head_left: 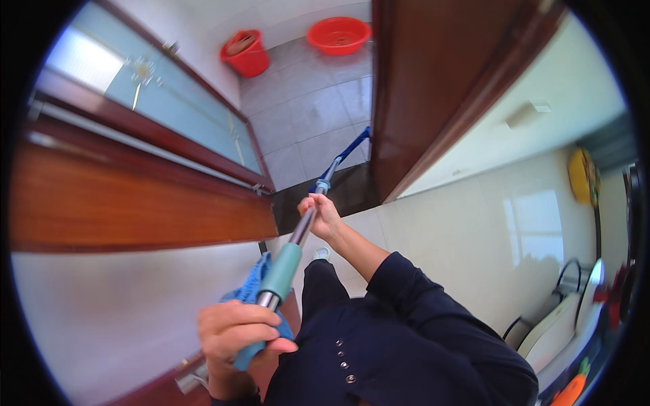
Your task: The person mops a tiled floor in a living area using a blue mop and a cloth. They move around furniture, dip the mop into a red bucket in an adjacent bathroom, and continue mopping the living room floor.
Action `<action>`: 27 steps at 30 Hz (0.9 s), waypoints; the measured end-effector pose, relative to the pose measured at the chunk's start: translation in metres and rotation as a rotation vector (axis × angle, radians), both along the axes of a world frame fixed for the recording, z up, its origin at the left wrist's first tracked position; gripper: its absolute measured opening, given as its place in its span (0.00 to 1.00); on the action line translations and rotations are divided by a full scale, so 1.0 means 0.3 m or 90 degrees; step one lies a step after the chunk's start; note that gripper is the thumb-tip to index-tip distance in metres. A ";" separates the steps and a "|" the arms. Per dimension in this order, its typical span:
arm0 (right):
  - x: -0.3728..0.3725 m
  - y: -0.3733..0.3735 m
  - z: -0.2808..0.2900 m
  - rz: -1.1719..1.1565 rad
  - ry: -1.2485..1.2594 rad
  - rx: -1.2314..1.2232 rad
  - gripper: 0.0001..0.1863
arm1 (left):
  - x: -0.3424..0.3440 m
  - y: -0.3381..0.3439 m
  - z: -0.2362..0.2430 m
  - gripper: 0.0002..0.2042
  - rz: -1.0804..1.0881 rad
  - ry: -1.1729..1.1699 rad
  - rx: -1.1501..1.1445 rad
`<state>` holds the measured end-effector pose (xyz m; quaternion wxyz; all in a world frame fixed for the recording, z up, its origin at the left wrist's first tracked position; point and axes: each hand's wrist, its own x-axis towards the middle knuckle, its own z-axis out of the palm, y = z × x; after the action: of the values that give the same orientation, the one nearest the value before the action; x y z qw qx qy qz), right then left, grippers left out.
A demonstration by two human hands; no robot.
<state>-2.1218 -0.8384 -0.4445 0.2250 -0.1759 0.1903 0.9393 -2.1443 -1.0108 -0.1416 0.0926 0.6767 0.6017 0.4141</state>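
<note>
The mop [308, 223] has a long, thin handle: a teal-green grip sleeve at the near end, then a bare silver metal tube, then a small teal collar and a blue section at the far end by the doorway. Its head is hidden past the brown door [433, 81] edge. The long axis runs from the lower left, close to the person's body, up and to the right, sloping down toward the grey tiled floor [311, 115] of the room beyond the dark threshold.

The left hand [237, 335] is closed in a fist around the lower end of the grip, with a blue cloth [247, 291] bunched against the handle there. The right hand [321, 213] is wrapped around the metal tube farther along, fingers curled shut.

A red bucket [246, 53] and a red basin [338, 34] stand on the tiles at the far side of the room, well apart from the mop.
</note>
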 end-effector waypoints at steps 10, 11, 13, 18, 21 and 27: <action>0.033 -0.186 -0.237 0.357 -0.301 -0.100 0.17 | 0.257 -0.339 -0.245 0.12 0.271 -0.220 -0.106; 0.057 -0.236 -0.252 0.365 -0.251 -0.137 0.18 | 0.288 -0.385 -0.234 0.13 0.327 -0.233 -0.075; 0.110 -0.348 -0.262 0.365 -0.206 -0.204 0.19 | 0.363 -0.493 -0.256 0.15 0.428 -0.323 0.000; 0.256 -0.634 -0.274 0.362 -0.173 -0.227 0.17 | 0.636 -0.756 -0.322 0.27 0.608 -0.505 0.132; 0.389 -0.813 -0.250 0.517 -0.257 -0.083 0.11 | 0.823 -0.928 -0.353 0.23 0.793 -0.389 0.109; 0.726 -1.112 -0.333 0.642 -0.262 -0.127 0.09 | 1.211 -1.211 -0.314 0.15 0.932 -0.233 -0.032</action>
<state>-1.9038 -1.1720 -0.5445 -0.2381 -0.4459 0.1224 0.8541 -1.7811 -1.3742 -0.2357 -0.0922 0.0224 0.8818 0.4619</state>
